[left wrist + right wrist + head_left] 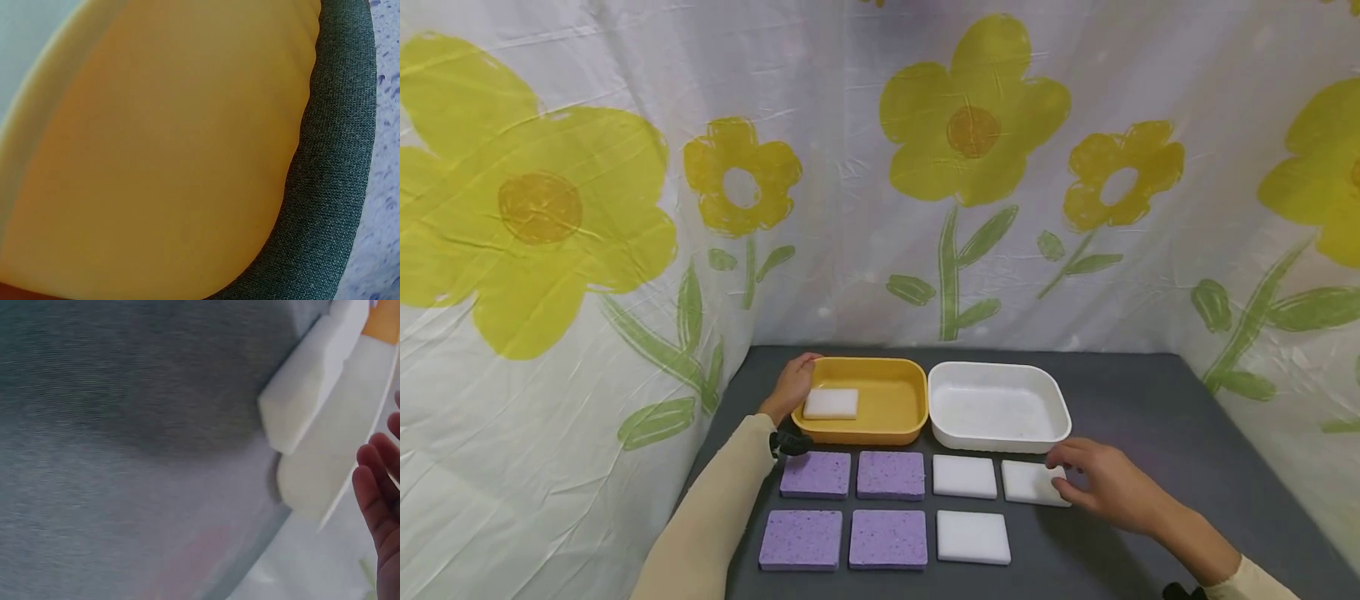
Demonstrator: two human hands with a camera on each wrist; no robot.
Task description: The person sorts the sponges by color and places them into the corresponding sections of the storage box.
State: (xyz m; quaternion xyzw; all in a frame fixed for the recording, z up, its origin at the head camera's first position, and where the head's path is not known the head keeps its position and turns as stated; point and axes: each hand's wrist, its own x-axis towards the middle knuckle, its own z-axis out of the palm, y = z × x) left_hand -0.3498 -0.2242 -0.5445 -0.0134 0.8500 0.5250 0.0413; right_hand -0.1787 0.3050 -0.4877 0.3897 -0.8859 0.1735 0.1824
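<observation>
At the left end of the yellow tray (891,435), my left hand (792,387) rests against the outer side, fingers reaching toward the far corner. Part of those fingers is hidden. Inside that tray lies a white sponge (831,404). My right hand (1108,483) hovers over the rightmost white sponge (1028,483), thumb and fingers apart with nothing between them. Its fingers (374,497) look loosely bent in the right wrist view. Two more white sponges, one (964,477) beside it and one (973,537) nearer, lie flat on the table.
A white tray (1000,404) stands right of the yellow one, nearly touching it. Several purple sponges (815,475) lie in two rows in front of the yellow tray. The dark grey tabletop (1150,400) ends at a flower-printed curtain (850,250).
</observation>
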